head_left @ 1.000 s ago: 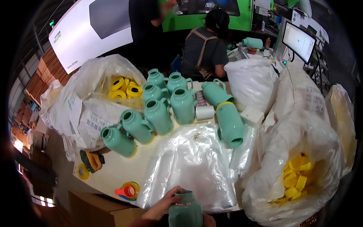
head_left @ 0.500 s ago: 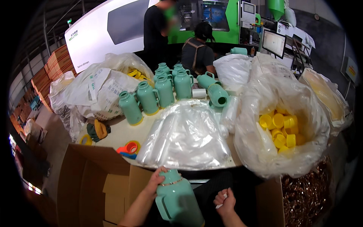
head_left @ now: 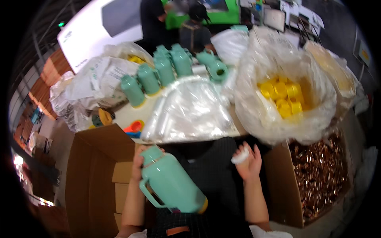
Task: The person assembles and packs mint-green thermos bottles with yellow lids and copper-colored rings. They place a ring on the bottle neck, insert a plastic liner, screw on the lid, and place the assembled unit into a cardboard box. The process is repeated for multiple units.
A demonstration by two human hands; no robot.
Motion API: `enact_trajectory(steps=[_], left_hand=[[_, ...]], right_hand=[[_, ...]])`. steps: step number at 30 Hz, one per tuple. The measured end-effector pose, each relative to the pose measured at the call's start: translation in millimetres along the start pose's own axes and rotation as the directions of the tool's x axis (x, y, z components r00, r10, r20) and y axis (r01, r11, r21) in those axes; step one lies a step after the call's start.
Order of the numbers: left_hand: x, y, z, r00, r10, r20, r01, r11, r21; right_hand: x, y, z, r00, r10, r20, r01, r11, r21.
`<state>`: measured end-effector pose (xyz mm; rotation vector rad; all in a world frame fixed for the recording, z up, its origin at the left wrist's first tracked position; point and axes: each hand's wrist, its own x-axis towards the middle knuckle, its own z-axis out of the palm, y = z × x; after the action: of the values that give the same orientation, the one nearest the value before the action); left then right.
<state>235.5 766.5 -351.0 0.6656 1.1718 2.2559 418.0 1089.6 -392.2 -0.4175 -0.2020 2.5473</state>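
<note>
The left hand [head_left: 138, 162] is closed around the neck of a green jug [head_left: 170, 180], which leans low in the frame, just left of centre: neck to the upper left, handle on the lower left, yellow-rimmed base to the lower right. The right hand [head_left: 251, 166], right of centre, is turned palm up with a white wad [head_left: 240, 156] against its fingers; blur makes it hard to say whether they grip it or it merely rests there.

An open cardboard box [head_left: 93, 150] stands at lower left, another box [head_left: 279, 184] with shiny brown pieces [head_left: 319, 178] at lower right. Clear plastic bags [head_left: 194, 111] lie mid-frame on the table [head_left: 124, 115]; behind them stand more green jugs [head_left: 149, 79]. Yellow caps [head_left: 279, 95] fill part of a large bag [head_left: 254, 119] at right.
</note>
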Motion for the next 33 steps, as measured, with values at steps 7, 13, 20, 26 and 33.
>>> enact_trajectory(steps=[7, 13, 20, 26, 33], left_hand=[[21.4, -34.7, -42.0, 0.943, -0.312, -0.116, 0.240, 0.878, -0.413], [39.3, -80.6, -28.4, 0.925, -0.334, -0.183, 0.265, 0.910, -0.320], [61.4, -108.0, -33.0, 0.915, -0.384, -0.123, 0.353, 0.910, -0.217], [96.9, -120.3, -9.2, 0.929, -0.367, -0.038, 0.358, 0.921, -0.156], [111.1, -138.5, -24.6, 0.897, -0.442, -0.031, 0.432, 0.888, -0.158]], right_hand=[[4.9, 33.4, -28.5, 0.983, 0.089, 0.161, -0.029, 0.938, -0.345], [-6.5, 82.7, -7.7, 0.966, 0.162, 0.200, 0.014, 0.743, -0.669], [-1.0, 91.1, -5.9, 0.642, 0.380, 0.666, 0.730, -0.038, -0.682], [78.4, 53.2, -46.4, 0.796, -0.383, 0.469, 0.433, -0.182, -0.883], [180.3, -8.1, -78.8, 0.755, -0.486, 0.440, 0.229, -0.434, -0.871]])
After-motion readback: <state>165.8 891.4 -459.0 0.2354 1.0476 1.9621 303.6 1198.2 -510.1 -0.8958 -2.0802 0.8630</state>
